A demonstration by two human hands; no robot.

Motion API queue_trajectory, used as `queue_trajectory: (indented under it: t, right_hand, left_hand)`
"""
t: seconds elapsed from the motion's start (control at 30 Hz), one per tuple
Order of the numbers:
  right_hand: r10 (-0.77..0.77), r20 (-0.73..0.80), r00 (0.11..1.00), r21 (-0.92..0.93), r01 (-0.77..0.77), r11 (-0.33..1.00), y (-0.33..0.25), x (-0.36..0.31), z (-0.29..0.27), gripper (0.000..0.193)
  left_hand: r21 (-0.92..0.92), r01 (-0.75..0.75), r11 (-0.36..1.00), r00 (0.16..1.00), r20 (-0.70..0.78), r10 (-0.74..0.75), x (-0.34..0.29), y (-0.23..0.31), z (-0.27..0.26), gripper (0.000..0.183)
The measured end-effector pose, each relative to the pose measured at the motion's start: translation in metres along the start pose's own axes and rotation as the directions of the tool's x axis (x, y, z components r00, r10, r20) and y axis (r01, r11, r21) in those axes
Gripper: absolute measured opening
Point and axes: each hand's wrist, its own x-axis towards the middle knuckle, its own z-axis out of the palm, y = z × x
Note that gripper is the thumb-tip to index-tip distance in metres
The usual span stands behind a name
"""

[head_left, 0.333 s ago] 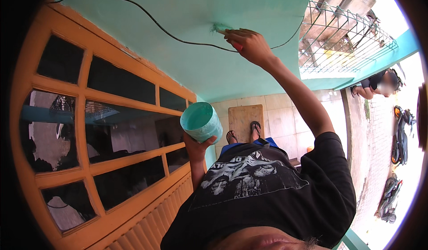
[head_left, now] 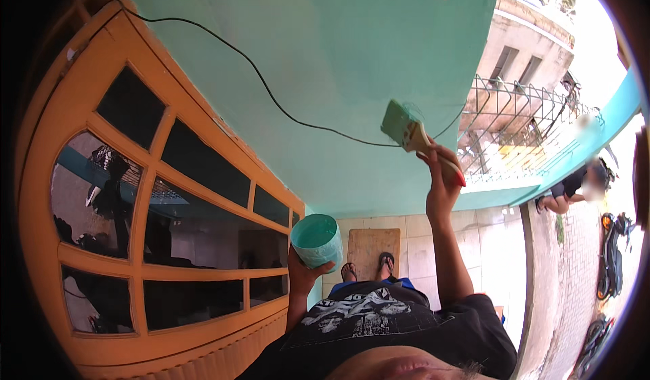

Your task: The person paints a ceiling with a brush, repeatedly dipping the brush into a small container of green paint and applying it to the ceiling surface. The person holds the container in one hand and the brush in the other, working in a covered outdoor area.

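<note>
My right hand [head_left: 443,175] is raised in front of the green wall [head_left: 352,55], closed round the handle of a paintbrush [head_left: 406,128]. Green paint coats the wide bristles, which point up and to the left; the handle's end is red. Lower and to the left, my left hand [head_left: 302,271] grips a round tub of green paint [head_left: 318,241] from its side and underneath. The tub's mouth faces up, with paint coating its inside. A dark cable [head_left: 271,99] hangs across the wall and passes behind the brush.
On the left stands an orange-framed door with dark glass panes [head_left: 203,163]. Beneath my feet lies a wooden board [head_left: 372,244] on pale tiles. A wire fence [head_left: 514,129] is at the right; beyond it are another person [head_left: 572,187] and parked motorbikes [head_left: 613,258].
My right hand has drawn the brush back from the wall, down and to the right, turning the bristles upward. My view has tilted up; the tub stays in my left hand.
</note>
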Motion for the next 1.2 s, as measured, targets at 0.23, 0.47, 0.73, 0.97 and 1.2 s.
queue_trajectory:
  t: [0.23, 0.47, 0.73, 0.97, 1.2]
  right_hand:
    - [0.633, -0.110, 0.766, 0.368, -0.560, 0.742, 0.027, -0.053, -0.064, 0.040]
    - [0.746, -0.092, 0.660, 0.541, -0.596, 0.594, 0.060, -0.074, -0.100, 0.031]
    - [0.727, -0.066, 0.683, 0.588, -0.562, 0.582, 0.079, -0.053, -0.134, 0.031]
    - [0.735, -0.075, 0.673, 0.593, -0.563, 0.576, 0.095, -0.025, -0.157, 0.029]
    - [0.759, -0.048, 0.649, 0.584, -0.598, 0.549, 0.106, -0.003, -0.163, 0.028]
  left_hand:
    - [-0.071, -0.100, 0.992, 0.993, 0.061, 0.104, 0.018, 0.025, 0.032, 0.095]
    - [-0.040, -0.087, 0.995, 0.985, 0.145, 0.092, 0.037, 0.037, 0.065, 0.095]
    - [-0.079, -0.125, 0.989, 0.979, 0.151, 0.136, 0.045, 0.037, 0.102, 0.093]
    - [-0.067, -0.138, 0.988, 0.977, 0.152, 0.147, 0.053, 0.038, 0.124, 0.092]
    - [-0.035, -0.073, 0.997, 0.986, 0.144, 0.078, 0.058, 0.054, 0.136, 0.091]
